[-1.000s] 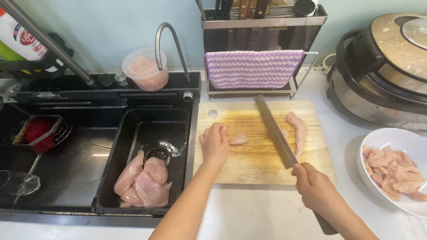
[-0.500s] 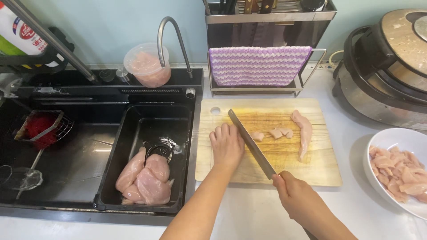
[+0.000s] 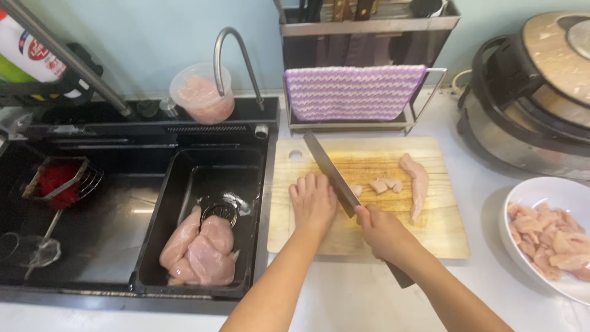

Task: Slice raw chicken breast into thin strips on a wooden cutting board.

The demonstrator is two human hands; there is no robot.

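A wooden cutting board (image 3: 442,227) lies on the white counter beside the sink. My left hand (image 3: 313,201) presses flat on a piece of raw chicken at the board's left-centre, mostly hiding it. My right hand (image 3: 382,230) grips the handle of a long knife (image 3: 329,172) whose blade angles up and left, right beside my left fingers. Small cut chicken pieces (image 3: 382,184) lie just right of the blade. A long chicken strip (image 3: 419,181) rests further right on the board.
A black sink tub (image 3: 243,169) holds several whole chicken breasts (image 3: 200,249). A white bowl (image 3: 534,190) of cut chicken sits at the right. A striped purple cloth (image 3: 353,92) hangs on a rack behind the board. A plastic tub (image 3: 200,92) stands by the tap; a cooker (image 3: 534,92) stands far right.
The knife has shifted left along the meat, closer to my left fingers, and my right hand moved up onto the board. More cut pieces lie to the right of the blade.
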